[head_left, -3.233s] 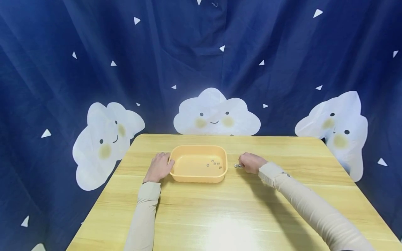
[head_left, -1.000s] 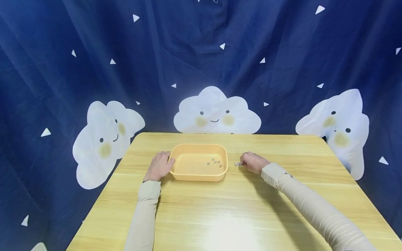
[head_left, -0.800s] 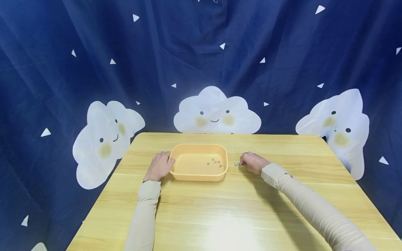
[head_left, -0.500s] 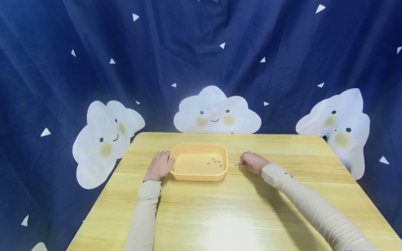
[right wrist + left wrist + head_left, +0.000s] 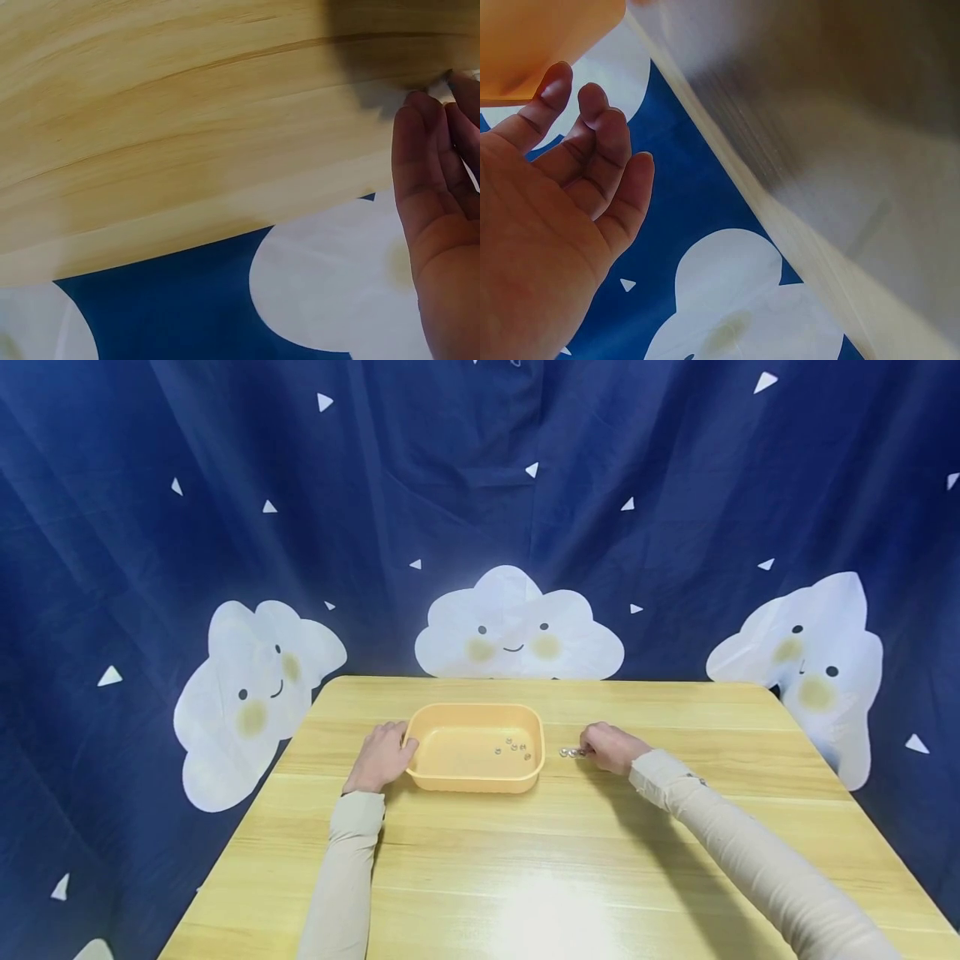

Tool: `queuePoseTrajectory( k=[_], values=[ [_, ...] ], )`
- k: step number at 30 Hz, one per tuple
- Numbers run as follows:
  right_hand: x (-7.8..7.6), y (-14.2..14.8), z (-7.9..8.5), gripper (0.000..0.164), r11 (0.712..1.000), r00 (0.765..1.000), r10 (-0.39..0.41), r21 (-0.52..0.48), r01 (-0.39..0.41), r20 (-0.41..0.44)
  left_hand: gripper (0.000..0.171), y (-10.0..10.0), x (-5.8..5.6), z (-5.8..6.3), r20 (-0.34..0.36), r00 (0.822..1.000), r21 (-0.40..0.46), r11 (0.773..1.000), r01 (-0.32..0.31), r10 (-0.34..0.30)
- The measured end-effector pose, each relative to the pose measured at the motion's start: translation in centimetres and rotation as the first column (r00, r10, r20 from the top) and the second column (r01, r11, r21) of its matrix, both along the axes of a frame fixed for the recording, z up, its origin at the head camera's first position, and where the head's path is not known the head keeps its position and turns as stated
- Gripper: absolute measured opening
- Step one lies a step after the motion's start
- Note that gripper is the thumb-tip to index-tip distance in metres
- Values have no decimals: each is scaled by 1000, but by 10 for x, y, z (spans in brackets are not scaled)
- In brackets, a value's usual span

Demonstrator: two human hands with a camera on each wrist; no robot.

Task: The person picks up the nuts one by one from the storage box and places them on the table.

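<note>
A yellow-orange plastic basin (image 5: 474, 783) stands on the table, with several small clear glass marbles (image 5: 513, 747) at the right of its floor. My left hand (image 5: 379, 758) grips the basin's left end, thumb over the rim and fingers against the outer wall (image 5: 525, 52). Right of the basin, small shiny marbles (image 5: 567, 752) lie in a short row on the wood. My right hand (image 5: 611, 748) is at the right end of that row, thumb and fingers pinched around the last marble (image 5: 582, 752). The right wrist view shows those fingertips close over the tabletop, a glint between them.
The light wooden table (image 5: 480, 860) has its far edge behind the basin. A dark blue curtain (image 5: 480, 485) with white clouds and triangles hangs around it. Both arms reach in from the near side in beige sleeves.
My right hand has shifted slightly right, and a third marble now shows in the row beside its fingertips. The left hand and the basin have stayed in place.
</note>
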State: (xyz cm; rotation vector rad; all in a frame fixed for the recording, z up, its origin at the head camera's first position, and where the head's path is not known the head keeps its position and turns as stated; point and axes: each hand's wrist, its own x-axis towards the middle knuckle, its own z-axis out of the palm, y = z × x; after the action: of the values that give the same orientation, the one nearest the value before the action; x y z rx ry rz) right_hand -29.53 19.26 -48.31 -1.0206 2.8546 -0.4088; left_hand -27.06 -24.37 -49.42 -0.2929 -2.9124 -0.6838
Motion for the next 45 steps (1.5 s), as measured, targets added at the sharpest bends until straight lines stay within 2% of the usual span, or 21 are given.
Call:
queuePoseTrajectory(
  k=[10, 16, 20, 31, 36, 45],
  values=[
    [-2, 10, 10, 25, 1000, 999, -20, 12, 20, -43, 41, -2, 1, 0, 8, 1000, 9, 1000, -3, 3],
    [-8, 11, 20, 31, 999, 995, -28, 19, 30, -92, 36, 0, 0, -1, -24, 1000, 9, 1000, 7, -7],
    [-12, 8, 29, 22, 999, 993, -46, 23, 49, -106, 32, 0, 0, 0, -34, 999, 7, 1000, 6, -5],
    [-13, -21, 57, 21, 999, 986, -46, 15, 49, -162, 30, 0, -1, -1, -48, 999, -7, 1000, 2, -3],
    [-12, -40, 63, 20, 999, 984, -19, 35, 26, -178, 37, -1, 0, -1, -32, 999, -11, 1000, -2, 1],
    [-8, -72, 64, 19, 995, 989, 6, 97, 9, -147, 34, -1, 2, 1, -34, 999, 10, 1000, 7, -6]
  ],
)
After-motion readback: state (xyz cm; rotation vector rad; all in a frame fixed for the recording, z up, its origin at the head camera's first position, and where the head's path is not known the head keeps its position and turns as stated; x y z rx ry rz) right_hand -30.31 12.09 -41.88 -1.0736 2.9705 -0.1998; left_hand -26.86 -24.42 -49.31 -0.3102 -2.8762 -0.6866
